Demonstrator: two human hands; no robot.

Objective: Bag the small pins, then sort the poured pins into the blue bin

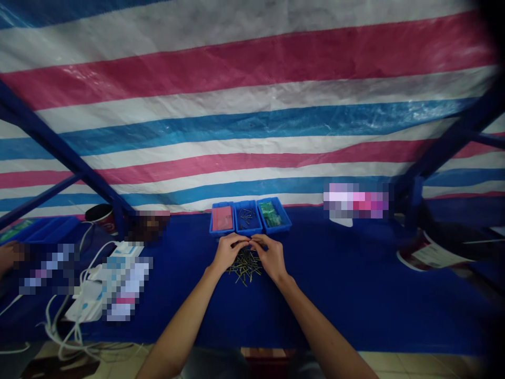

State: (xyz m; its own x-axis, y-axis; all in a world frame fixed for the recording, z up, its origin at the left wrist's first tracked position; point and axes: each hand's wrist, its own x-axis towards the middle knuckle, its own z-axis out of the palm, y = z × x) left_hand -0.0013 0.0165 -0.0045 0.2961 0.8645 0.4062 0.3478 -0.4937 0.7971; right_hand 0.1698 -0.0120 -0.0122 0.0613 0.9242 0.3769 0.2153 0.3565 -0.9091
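My left hand [228, 251] and my right hand [271, 256] meet fingertip to fingertip over a small pile of thin metal pins [244, 266] on the blue table [347, 295]. Both hands are pinched closed around something too small to make out. Just behind them stand three blue trays side by side: the left tray [222, 218] holds pink sheets, the middle tray [247, 217] holds a few dark pins, the right tray [273, 215] holds green parts.
White power strips and cables [90, 295] lie at the left with a dark cup [100, 215] behind. Another person's hand [8, 255] shows at the far left edge. Blue frame bars [59, 152] and a striped tarp [252, 105] enclose the back. A printed bag [430, 255] lies right.
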